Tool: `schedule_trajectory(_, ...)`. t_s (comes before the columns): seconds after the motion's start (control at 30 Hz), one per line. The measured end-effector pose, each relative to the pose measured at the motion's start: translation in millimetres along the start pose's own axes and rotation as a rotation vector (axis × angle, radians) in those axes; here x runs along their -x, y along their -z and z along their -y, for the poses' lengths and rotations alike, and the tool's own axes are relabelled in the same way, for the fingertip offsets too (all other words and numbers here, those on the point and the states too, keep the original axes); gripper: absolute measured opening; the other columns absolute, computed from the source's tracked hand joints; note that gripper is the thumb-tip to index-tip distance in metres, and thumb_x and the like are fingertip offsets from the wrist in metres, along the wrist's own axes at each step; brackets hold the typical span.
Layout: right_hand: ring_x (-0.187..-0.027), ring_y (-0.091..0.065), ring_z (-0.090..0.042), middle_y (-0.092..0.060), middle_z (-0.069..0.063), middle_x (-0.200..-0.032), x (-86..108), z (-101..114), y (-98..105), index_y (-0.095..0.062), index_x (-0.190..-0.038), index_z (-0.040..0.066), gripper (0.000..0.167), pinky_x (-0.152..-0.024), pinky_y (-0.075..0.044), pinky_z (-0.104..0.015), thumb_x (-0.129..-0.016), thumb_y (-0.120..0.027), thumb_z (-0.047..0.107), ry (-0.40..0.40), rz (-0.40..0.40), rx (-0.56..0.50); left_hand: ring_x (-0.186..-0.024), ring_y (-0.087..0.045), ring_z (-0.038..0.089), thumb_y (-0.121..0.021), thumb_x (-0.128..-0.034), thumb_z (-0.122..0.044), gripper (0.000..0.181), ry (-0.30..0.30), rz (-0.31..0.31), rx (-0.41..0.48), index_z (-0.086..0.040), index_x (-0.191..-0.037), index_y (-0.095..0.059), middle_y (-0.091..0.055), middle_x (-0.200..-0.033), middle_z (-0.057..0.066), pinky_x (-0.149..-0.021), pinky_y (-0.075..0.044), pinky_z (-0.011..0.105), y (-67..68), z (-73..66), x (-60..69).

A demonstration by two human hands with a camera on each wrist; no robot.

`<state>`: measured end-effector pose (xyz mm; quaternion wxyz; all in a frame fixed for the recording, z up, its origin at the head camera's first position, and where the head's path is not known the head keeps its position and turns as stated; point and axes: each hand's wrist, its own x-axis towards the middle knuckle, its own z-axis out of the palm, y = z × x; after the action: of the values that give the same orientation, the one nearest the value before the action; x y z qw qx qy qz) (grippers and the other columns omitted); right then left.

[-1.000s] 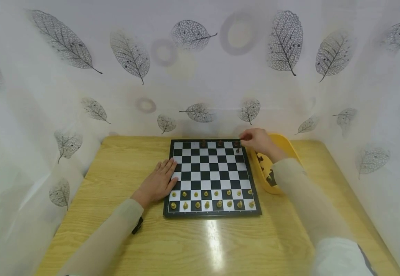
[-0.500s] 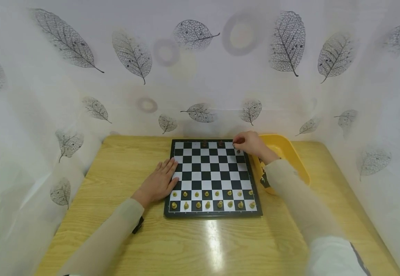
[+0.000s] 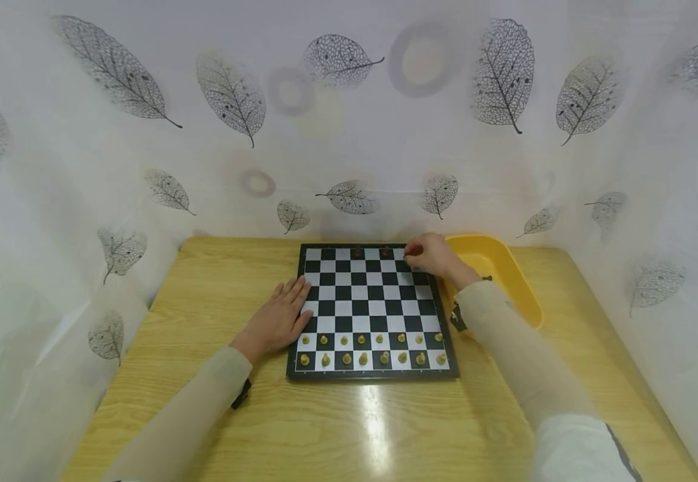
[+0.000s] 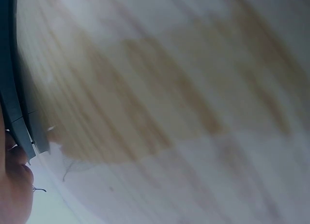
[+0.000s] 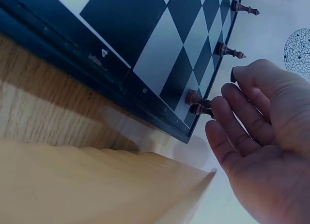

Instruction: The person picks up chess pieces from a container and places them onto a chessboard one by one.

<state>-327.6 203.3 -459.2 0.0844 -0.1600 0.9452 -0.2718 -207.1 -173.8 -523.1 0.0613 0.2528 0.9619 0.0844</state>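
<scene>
My left hand (image 3: 273, 325) lies flat with its fingertips on the left rim of a black-and-white chessboard (image 3: 373, 377). In the left wrist view, part of that hand (image 4: 17, 190) shows beside the dark board edge (image 4: 12, 83). Over the far right squares, my right hand (image 3: 435, 256) pinches a small dark chess piece (image 5: 234, 75) between thumb and fingers; mostly hidden, only a bit of it shows. Close by, in the right wrist view, dark pieces stand near the corner (image 5: 194, 97) and farther along the far row (image 5: 230, 51). Two rows of gold pieces (image 3: 385, 358) line the near side.
To the right of the board stands a yellow tray (image 3: 520, 284) with dark pieces (image 3: 458, 318) in it, partly covered by my right forearm. A leaf-patterned curtain (image 3: 349, 134) hangs behind the wooden table (image 3: 300, 428).
My right hand has moved left and slightly nearer, from the board's far right corner to over its far squares. The left hand stays on the rim.
</scene>
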Motion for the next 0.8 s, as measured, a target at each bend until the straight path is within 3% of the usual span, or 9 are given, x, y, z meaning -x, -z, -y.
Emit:
schedule_trajectory(0.43, -0.100, -0.065, -0.034, -0.078, -0.019, -0.105, -3.4, -5, -10, -0.079, -0.108, -0.002, 0.020, -0.099, -0.052, -0.050, -0.093, -0.076, 0.012, 0.075, -0.015, 0.076, -0.164, -0.017, 0.038, -0.034, -0.1137, -0.044, 0.070, 0.003, 0.000, -0.003, 0.000, -0.167, -0.023, -0.016, -0.176, 0.018, -0.133, -0.017, 0.056, -2.1, -0.4, 0.8)
schedule_trajectory(0.8, -0.104, -0.059, -0.032, -0.076, -0.017, -0.106, -5.2, -6, -14, -0.080, -0.111, -0.001, 0.021, -0.101, -0.049, -0.048, -0.095, -0.076, 0.013, 0.023, 0.001, 0.078, -0.164, -0.016, 0.038, -0.035, -0.1136, -0.044, 0.069, 0.004, -0.011, 0.009, -0.001, -0.167, -0.022, -0.015, -0.176, 0.017, -0.134, -0.016, 0.055, -3.6, 0.5, -0.9)
